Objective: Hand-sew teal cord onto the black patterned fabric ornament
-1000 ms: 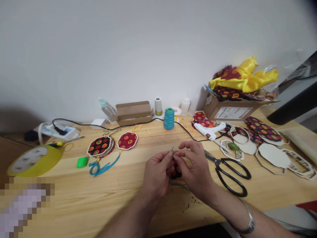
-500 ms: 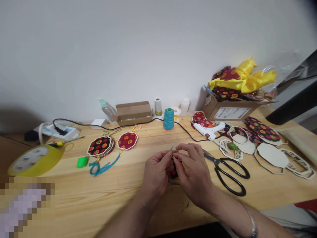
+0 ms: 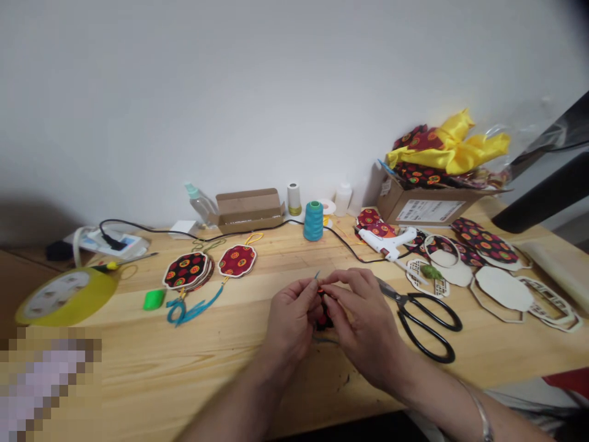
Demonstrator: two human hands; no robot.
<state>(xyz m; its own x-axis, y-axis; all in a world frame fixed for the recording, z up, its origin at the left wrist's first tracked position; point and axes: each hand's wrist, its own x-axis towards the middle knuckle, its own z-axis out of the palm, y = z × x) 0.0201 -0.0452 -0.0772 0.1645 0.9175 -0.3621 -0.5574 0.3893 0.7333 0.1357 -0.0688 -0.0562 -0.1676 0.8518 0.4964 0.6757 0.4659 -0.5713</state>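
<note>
My left hand (image 3: 292, 316) is closed, thumb and forefinger pinched together, and the tip of a thin blue cord (image 3: 317, 275) pokes up from them. Close against it, my right hand (image 3: 363, 328) also has thumb and forefinger drawn in. Between the hands shows part of a small fabric-covered ornament (image 3: 324, 319), dark with red spots; my fingers hide most of it. A thin strand lies under it on the table. Just right of my right hand rest black-handled scissors (image 3: 427, 319). Beyond the hands stands a teal thread cone (image 3: 313, 221).
Finished-looking patterned ornaments (image 3: 237, 261) with blue cords lie left, beside a green case (image 3: 153, 299) and yellow tape roll (image 3: 69, 298). On the right are a white glue gun (image 3: 389, 241), pale cut-out plates (image 3: 504, 287) and a cardboard box (image 3: 427, 205) of fabric. A black cable crosses the back.
Both hands stay together at nearly the same spot. My right forefinger and thumb have shifted slightly, and the right wrist has moved a little to the right.
</note>
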